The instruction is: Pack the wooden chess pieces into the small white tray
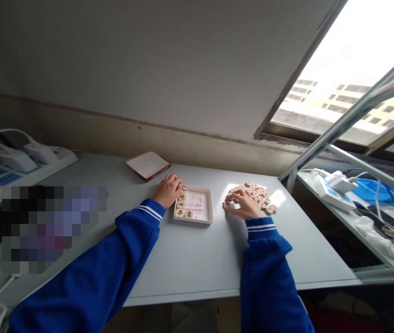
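Observation:
A shallow pale box (206,192) lies on the table in front of me. Along its left side and near edge sit several round Chinese chess pieces (189,214) with dark characters, beside a printed sheet with pink lines (194,202). My left hand (169,190) is closed over the box's upper left edge, fingers bent; its fingertips are partly hidden. To the right, my right hand (244,206) pinches a chess piece (226,204) between thumb and fingers, low over the table. Just beyond that hand spreads a pile of loose chess pieces (261,196), partly covered by it.
A box lid (148,165) with a red side lies behind, near the wall. White power strips with plugs (27,162) stand at far left; another power strip (334,187) is beyond the metal bed frame (335,122) at right. A window (353,92) is above it.

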### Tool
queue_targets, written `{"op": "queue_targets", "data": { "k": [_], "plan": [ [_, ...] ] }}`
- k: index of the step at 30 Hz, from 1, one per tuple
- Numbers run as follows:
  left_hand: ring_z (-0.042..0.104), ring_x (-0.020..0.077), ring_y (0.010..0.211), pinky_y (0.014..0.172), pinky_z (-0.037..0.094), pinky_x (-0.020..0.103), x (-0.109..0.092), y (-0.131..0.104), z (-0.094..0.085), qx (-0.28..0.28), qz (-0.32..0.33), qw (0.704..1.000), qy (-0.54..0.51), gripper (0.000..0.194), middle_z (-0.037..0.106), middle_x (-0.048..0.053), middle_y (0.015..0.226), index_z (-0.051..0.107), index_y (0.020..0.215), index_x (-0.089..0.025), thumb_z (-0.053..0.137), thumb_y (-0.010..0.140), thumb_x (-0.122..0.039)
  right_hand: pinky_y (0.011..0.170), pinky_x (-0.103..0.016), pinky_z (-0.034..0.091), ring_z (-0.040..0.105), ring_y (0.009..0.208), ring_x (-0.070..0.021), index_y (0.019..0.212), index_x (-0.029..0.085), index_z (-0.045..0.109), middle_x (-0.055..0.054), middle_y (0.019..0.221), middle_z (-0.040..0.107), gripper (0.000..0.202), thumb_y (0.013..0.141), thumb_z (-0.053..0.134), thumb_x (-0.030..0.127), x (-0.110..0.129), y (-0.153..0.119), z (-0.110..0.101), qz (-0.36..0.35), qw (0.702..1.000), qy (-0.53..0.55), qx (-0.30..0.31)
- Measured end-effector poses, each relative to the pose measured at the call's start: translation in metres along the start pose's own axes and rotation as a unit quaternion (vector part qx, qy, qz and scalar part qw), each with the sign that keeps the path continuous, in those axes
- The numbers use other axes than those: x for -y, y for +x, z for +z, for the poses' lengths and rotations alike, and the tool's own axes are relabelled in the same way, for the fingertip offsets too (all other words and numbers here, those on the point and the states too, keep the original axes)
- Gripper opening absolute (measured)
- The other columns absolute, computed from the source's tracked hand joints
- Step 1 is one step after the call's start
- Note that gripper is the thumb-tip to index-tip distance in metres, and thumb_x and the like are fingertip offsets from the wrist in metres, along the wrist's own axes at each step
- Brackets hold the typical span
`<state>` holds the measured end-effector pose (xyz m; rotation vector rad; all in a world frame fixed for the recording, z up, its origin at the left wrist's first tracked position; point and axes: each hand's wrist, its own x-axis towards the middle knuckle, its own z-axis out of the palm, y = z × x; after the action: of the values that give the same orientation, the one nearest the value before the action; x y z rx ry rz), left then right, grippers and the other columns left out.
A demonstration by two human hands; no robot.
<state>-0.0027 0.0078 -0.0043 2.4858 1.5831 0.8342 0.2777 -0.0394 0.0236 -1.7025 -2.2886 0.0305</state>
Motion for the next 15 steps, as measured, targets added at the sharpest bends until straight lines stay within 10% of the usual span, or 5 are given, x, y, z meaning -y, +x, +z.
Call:
{"op": "queue_targets", "data": {
  "k": [6, 15],
  "plan": [
    [0.046, 0.0197, 0.096, 0.084, 0.038, 0.032, 0.003, 0.0, 0.0, -0.013, -0.024, 1.0, -0.005, 0.033, 0.054, 0.007, 0.096, 0.056, 0.093, -0.016, 0.032, 0.075, -0.002, 0.082, -0.041, 0.039, 0.048, 0.096, -0.0233, 0.099, 0.024, 0.061, -0.007, 0.102, 0.054, 0.028, 0.071, 0.06, 0.026, 0.026, 0.001, 0.003, -0.06, 0.994, 0.077, -0.054],
    [0.046, 0.0214, 0.096, 0.08, 0.037, 0.035, -0.004, -0.004, -0.002, 0.033, -0.023, 0.999, 0.03, 0.025, 0.056, 0.007, 0.1, 0.057, 0.092, -0.019, 0.038, 0.079, -0.01, 0.072, -0.026, 0.048, 0.057, 0.081, -0.0133, 0.092, 0.021, 0.065, -0.006, 0.091, 0.06, 0.021, 0.08, 0.049, 0.017, 0.099, 0.013, 0.025, -0.195, 0.932, 0.272, 0.139]
  ]
}}
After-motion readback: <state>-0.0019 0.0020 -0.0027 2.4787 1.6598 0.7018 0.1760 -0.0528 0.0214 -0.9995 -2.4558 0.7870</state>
